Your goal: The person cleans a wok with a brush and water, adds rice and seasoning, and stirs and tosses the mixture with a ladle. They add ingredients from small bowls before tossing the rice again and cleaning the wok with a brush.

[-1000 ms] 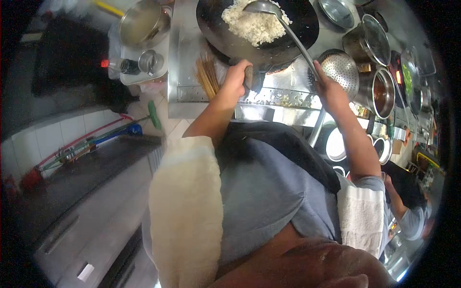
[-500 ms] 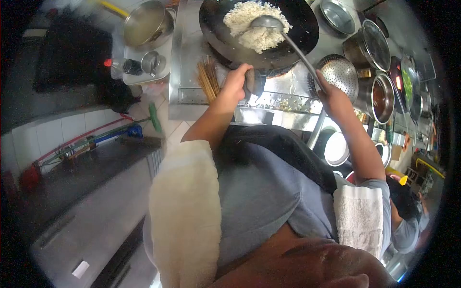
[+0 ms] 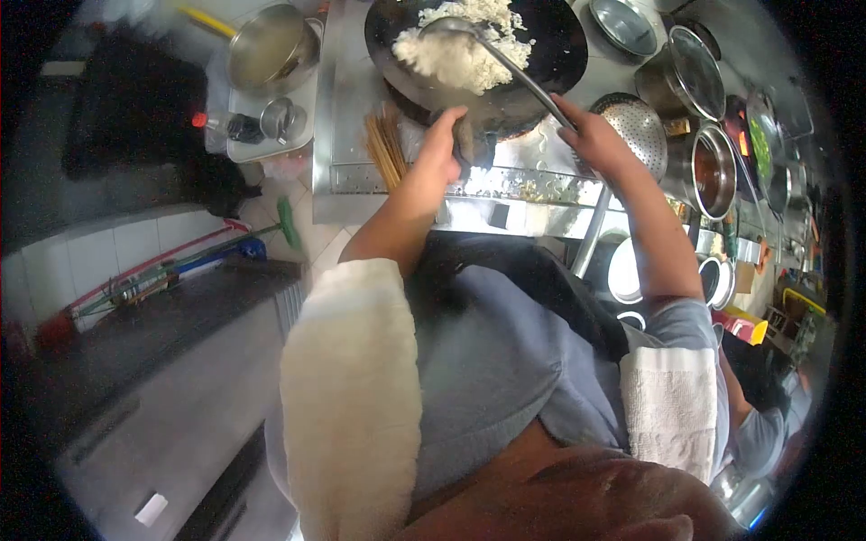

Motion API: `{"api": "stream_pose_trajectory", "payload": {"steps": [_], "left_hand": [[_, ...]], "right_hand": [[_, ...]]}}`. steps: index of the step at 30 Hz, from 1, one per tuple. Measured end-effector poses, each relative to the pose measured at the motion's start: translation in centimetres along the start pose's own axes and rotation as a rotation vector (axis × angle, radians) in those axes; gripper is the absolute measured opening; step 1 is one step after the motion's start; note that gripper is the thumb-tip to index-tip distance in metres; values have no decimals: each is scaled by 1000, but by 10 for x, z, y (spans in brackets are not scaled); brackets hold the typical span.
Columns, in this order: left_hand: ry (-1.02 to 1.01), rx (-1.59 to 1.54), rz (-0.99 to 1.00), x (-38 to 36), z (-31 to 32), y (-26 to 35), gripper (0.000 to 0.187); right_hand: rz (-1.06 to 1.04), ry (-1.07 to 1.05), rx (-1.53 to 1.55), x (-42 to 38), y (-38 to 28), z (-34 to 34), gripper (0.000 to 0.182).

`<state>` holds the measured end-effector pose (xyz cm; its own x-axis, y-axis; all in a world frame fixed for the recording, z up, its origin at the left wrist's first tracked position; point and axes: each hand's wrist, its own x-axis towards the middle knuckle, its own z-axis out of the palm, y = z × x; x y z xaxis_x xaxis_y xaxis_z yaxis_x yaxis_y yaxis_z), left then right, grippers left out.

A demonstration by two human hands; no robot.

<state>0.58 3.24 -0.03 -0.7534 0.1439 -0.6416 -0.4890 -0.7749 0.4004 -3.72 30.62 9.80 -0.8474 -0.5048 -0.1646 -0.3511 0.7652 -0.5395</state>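
A large black wok [image 3: 550,54] at the top of the head view holds white rice [image 3: 487,68]. My left hand [image 3: 442,149] is closed around a dark cloth [image 3: 465,144] at the wok's near edge; the wok's handle, if there, is hidden under it. In my right hand [image 3: 595,135] is the long metal handle of a ladle [image 3: 528,77]. The ladle's bowl lies in the rice at the wok's left side, with blurred rice around it. A bamboo brush [image 3: 385,149] stands on the steel stove left of my left hand.
A perforated strainer [image 3: 636,135] and metal pots [image 3: 715,171] stand to the right. At the left, a tray [image 3: 271,149] bears a steel pot [image 3: 271,50] and a small cup [image 3: 282,119]. Another person's sleeve [image 3: 756,442] shows at lower right.
The ladle and my right hand have moved left and up, pushing rice toward the wok's left side. My left hand keeps its grip at the wok's edge. The whole view has shifted slightly.
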Motion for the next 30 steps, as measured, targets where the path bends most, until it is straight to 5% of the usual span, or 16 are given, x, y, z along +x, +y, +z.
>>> {"api": "stream_pose_trajectory", "payload": {"steps": [1, 4, 6, 8, 11, 14, 16, 18, 21, 24, 28, 30], "left_hand": [[-8, 17, -28, 6, -4, 4, 27], [-76, 79, -74, 18, -14, 1, 15], [-6, 167, 39, 14, -12, -10, 17], [91, 224, 70, -63, 11, -18, 20], [141, 291, 153, -127, 13, -36, 20], [44, 163, -2, -110, 25, -22, 19], [-50, 310, 123, -93, 19, -21, 21], [82, 154, 21, -115, 11, -31, 20], [8, 568, 435, -112, -49, -58, 19], [214, 292, 41, -121, -15, -39, 17], [78, 209, 24, -122, 22, -11, 16], [50, 100, 21, -100, 8, -19, 15]], "right_hand": [[149, -92, -113, -17, -32, -20, 65], [118, 15, -240, -72, -54, -23, 66], [49, 35, -37, -112, -79, -46, 66], [397, -357, -81, -139, -137, -105, 70], [335, -461, -15, -167, -146, -119, 70], [318, -292, -38, -152, -121, -71, 66], [330, -172, -63, -110, -102, -32, 61], [279, 10, -269, -81, -66, 29, 65], [268, 143, -156, -100, -90, 25, 64], [58, 258, 26, -132, -82, 0, 63], [211, 39, 24, -155, -118, -57, 69], [373, -268, -82, -158, -132, -70, 74]]}}
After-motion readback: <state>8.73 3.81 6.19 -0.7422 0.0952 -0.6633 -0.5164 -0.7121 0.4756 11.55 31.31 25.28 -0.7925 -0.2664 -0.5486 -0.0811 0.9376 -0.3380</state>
